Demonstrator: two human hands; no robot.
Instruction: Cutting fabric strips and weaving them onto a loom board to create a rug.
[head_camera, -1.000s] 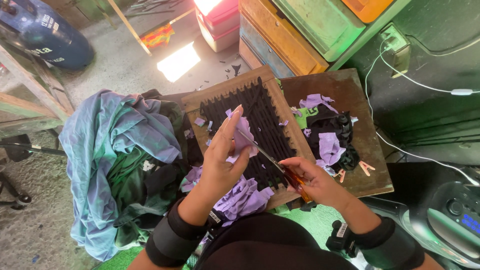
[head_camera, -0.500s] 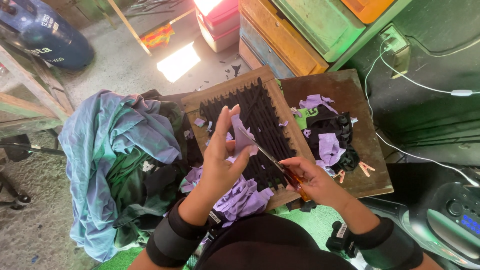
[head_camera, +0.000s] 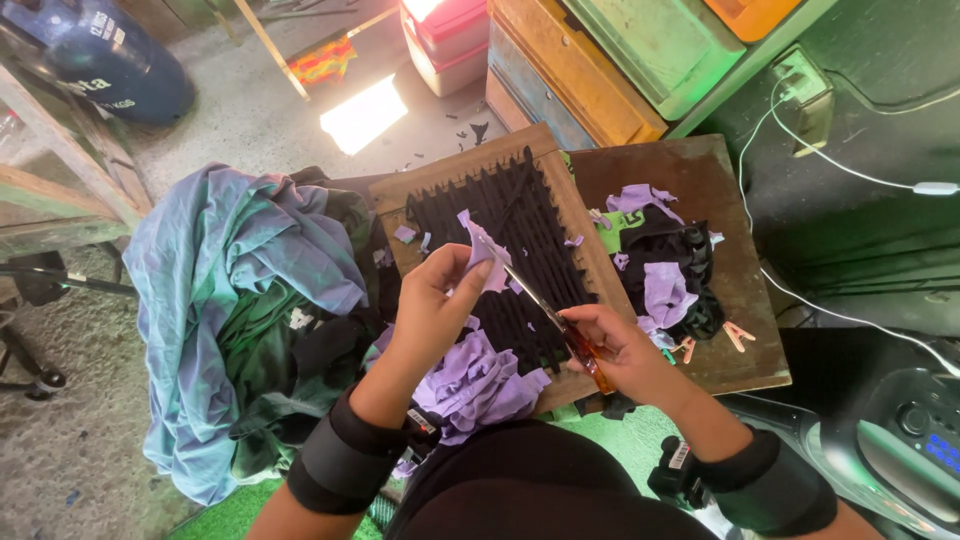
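Note:
My left hand (head_camera: 432, 300) pinches a small purple fabric piece (head_camera: 482, 252) and holds it up over a wooden frame (head_camera: 395, 195) strung with black fabric strips (head_camera: 520, 250). My right hand (head_camera: 625, 350) grips orange-handled scissors (head_camera: 560, 325), whose blades reach the purple piece from the lower right. A bunch of purple fabric (head_camera: 475, 375) lies on my lap below the left hand. Both wrists wear black bands.
A pile of blue, green and black cloth (head_camera: 240, 310) lies at the left. A brown board (head_camera: 740, 320) at the right carries purple, green and black scraps (head_camera: 665, 270). Wooden and green crates (head_camera: 600, 60) stand behind, a white cable (head_camera: 840, 170) at right, a blue cylinder (head_camera: 100, 60) top left.
My left hand has turned and lowered a little with the purple piece; the scissors stay at the piece's edge. The right hand has hardly moved.

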